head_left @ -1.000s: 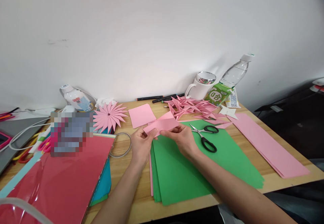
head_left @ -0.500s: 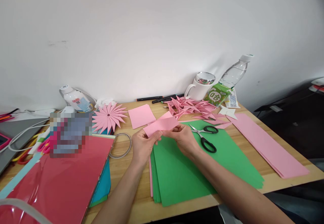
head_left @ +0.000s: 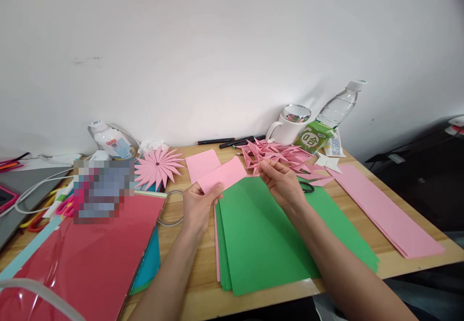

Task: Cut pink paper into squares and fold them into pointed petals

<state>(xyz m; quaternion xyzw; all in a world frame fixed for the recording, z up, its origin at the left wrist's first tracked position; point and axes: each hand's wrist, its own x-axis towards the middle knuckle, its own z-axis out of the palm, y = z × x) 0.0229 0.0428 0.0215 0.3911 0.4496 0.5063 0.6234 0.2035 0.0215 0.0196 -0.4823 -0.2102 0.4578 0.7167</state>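
My left hand pinches a folded piece of pink paper between thumb and fingers, above the left edge of a stack of green paper. To its right, my right hand is raised apart from the paper, its thumb and fingertips pressed together with nothing visible in them. Behind that hand lies a pair of scissors, mostly hidden; one black handle loop shows. A pink paper square rests on the table just beyond the left hand. Folded pink pointed pieces are heaped beyond the right hand.
A pink paper pinwheel sits at the back left, beside a white bottle. A red folder fills the left front. At the back right stand a white mug, green box and water bottle. Pink strips lie right.
My right hand has let go of the pink paper and moved up and right, now covering most of the scissors. My left hand still holds the paper, slightly further left.
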